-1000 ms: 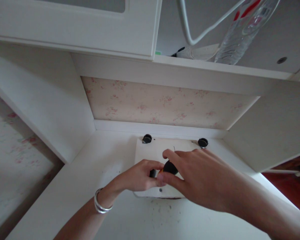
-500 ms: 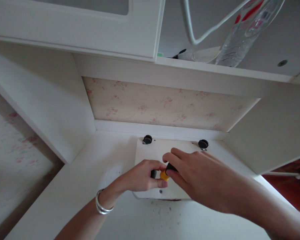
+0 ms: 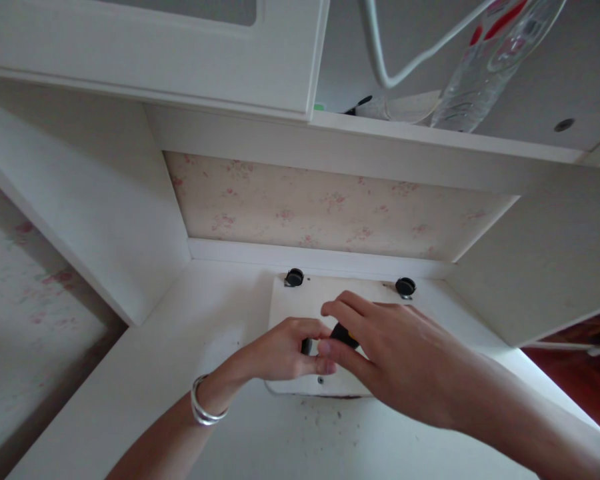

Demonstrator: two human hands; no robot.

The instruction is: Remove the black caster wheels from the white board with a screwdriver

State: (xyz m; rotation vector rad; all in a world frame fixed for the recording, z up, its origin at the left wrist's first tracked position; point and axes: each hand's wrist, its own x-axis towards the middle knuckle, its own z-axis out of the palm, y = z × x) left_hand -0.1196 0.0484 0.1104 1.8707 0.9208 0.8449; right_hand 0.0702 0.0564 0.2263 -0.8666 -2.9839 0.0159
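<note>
A white board [image 3: 290, 303] lies on the white surface, with a black caster [image 3: 294, 277] at its far left corner and another at the far right. My right hand [image 3: 405, 353] is closed round a screwdriver [image 3: 344, 335] with a black and yellow handle, tilted down over the board. My left hand [image 3: 283, 350], with silver bangles on the wrist, has thumb and forefinger closed about the tool's front end, right by the other thumb. Behind those fingers shows a dark part [image 3: 306, 346], perhaps another caster. The tool's tip is hidden.
A white shelf [image 3: 380, 137] overhangs the work, carrying a clear plastic bottle [image 3: 473, 87] and a white cable [image 3: 387, 73]. White side panels [image 3: 90, 187] stand left and right. A screw [image 3: 321, 380] sits in the board's near edge, with dark specks below it.
My right thumb has moved left along the screwdriver, up to my left fingertips, and its yellow front part is now covered. My left hand has stayed almost still.
</note>
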